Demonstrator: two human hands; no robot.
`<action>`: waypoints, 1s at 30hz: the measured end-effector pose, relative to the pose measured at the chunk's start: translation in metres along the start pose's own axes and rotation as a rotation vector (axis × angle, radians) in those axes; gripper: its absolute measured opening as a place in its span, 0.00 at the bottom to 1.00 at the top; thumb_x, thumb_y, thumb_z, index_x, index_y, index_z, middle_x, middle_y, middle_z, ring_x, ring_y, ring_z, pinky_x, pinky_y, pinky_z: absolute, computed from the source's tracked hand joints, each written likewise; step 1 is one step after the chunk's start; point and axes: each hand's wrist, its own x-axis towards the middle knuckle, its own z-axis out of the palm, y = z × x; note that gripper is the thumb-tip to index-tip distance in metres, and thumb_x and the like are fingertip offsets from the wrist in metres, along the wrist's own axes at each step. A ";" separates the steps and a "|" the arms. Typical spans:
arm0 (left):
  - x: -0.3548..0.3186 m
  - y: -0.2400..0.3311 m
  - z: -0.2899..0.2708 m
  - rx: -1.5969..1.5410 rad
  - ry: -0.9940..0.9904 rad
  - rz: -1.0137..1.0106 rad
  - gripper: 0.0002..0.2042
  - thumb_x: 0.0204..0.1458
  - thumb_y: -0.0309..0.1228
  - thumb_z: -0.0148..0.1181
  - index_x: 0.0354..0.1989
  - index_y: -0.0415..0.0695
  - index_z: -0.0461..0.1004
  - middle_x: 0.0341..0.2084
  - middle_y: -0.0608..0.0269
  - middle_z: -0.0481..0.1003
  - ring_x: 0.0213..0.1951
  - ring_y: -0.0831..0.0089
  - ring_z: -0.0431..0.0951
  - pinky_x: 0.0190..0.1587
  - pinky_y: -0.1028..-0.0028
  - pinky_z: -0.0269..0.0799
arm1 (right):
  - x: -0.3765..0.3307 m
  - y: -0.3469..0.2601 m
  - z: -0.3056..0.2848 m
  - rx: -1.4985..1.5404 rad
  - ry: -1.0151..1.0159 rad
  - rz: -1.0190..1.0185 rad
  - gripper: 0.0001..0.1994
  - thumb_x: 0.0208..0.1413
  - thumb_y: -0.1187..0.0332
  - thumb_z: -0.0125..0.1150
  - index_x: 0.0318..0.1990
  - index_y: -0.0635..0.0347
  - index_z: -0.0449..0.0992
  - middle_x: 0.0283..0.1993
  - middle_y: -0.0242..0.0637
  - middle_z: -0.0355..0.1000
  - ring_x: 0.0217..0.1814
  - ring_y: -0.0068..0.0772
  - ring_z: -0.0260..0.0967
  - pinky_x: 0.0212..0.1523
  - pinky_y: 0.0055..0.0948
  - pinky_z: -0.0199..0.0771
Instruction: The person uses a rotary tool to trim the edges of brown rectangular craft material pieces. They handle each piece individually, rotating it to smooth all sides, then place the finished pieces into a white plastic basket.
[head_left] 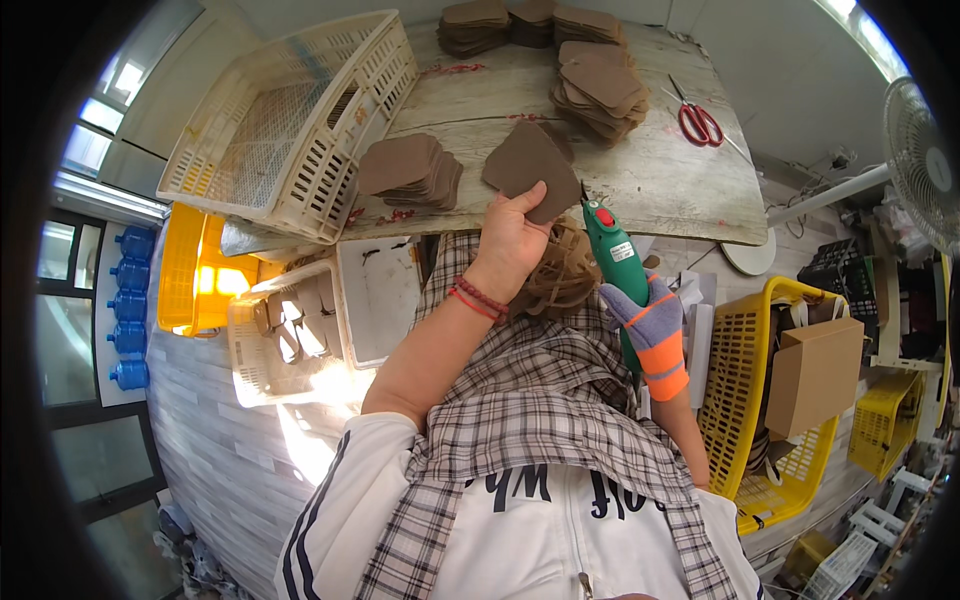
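My left hand (512,240) pinches a flat brown sheet with rounded corners (530,165) between thumb and fingers, near the table's front edge. Part of a second brown piece shows behind it. My right hand (652,325), in a grey and orange glove, is wrapped round a green handheld power tool (615,250) with a red button. The tool's thin dark tip is beside the sheet's right edge; whether they touch I cannot tell. A tangle of brown curled strips (560,275) lies on my lap below the sheet. Left of it, a stack of similar brown pieces (410,170) sits on the table.
The worn table (690,190) bears more brown stacks (600,90) and red-handled scissors (697,122). A cream plastic crate (330,170) stands at its left. Yellow baskets (740,390), one holding a cardboard box (815,375), are at my right. A white fan (920,160) stands far right.
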 end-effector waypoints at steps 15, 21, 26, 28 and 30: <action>-0.014 -0.006 0.002 0.208 -0.113 -0.134 0.20 0.53 0.16 0.49 0.56 0.38 0.61 0.50 0.56 0.69 0.51 0.62 0.71 0.57 0.63 0.69 | 0.006 -0.008 -0.004 0.006 0.016 0.009 0.21 0.44 0.63 0.72 0.42 0.67 0.72 0.26 0.30 0.72 0.24 0.14 0.66 0.24 0.16 0.67; -0.028 0.040 0.003 1.005 -0.277 -0.177 0.20 0.47 0.15 0.51 0.51 0.40 0.63 0.46 0.57 0.71 0.47 0.65 0.73 0.48 0.69 0.71 | -0.003 -0.020 -0.022 0.062 0.060 0.045 0.20 0.45 0.65 0.71 0.42 0.67 0.72 0.27 0.33 0.73 0.23 0.18 0.69 0.22 0.18 0.69; -0.076 0.105 0.052 2.032 -0.646 0.042 0.19 0.41 0.17 0.56 0.44 0.42 0.64 0.37 0.58 0.75 0.40 0.67 0.75 0.39 0.71 0.69 | -0.012 -0.013 -0.032 0.092 0.058 0.054 0.19 0.46 0.68 0.70 0.43 0.67 0.71 0.27 0.34 0.73 0.24 0.18 0.69 0.22 0.17 0.69; -0.085 0.107 0.054 1.928 -0.646 -0.032 0.18 0.42 0.17 0.57 0.44 0.42 0.64 0.35 0.61 0.75 0.38 0.70 0.76 0.40 0.73 0.69 | -0.015 -0.004 -0.026 0.073 0.031 0.026 0.20 0.45 0.67 0.71 0.43 0.67 0.71 0.27 0.34 0.73 0.24 0.17 0.69 0.23 0.17 0.68; -0.097 0.108 0.043 1.688 -0.543 -0.141 0.17 0.44 0.18 0.58 0.43 0.42 0.65 0.34 0.63 0.76 0.38 0.73 0.76 0.40 0.74 0.70 | -0.019 0.000 -0.017 0.025 -0.031 0.004 0.21 0.45 0.65 0.71 0.44 0.67 0.71 0.27 0.34 0.74 0.24 0.17 0.69 0.24 0.18 0.68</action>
